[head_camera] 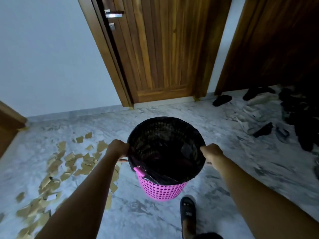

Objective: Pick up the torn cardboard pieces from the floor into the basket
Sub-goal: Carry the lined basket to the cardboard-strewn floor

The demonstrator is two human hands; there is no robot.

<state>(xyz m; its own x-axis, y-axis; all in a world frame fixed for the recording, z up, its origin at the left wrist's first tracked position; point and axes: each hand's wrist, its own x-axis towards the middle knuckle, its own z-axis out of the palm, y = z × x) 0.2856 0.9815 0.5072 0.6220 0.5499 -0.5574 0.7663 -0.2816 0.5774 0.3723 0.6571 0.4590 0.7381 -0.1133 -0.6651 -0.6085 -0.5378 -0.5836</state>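
Observation:
A pink plastic basket (161, 191) lined with a black bag is in the middle of the view, above the marble floor. My left hand (119, 149) grips its left rim. My right hand (211, 153) grips its right rim. Several torn brown cardboard pieces (72, 163) lie scattered on the floor to the left of the basket, reaching down to the lower left corner. The inside of the basket is dark and I cannot make out what it holds.
A closed wooden door (162, 49) stands straight ahead, with a second door (276, 42) to the right. Several shoes and sandals (269, 114) are heaped at the right. My foot in a dark slipper (188, 213) is just below the basket.

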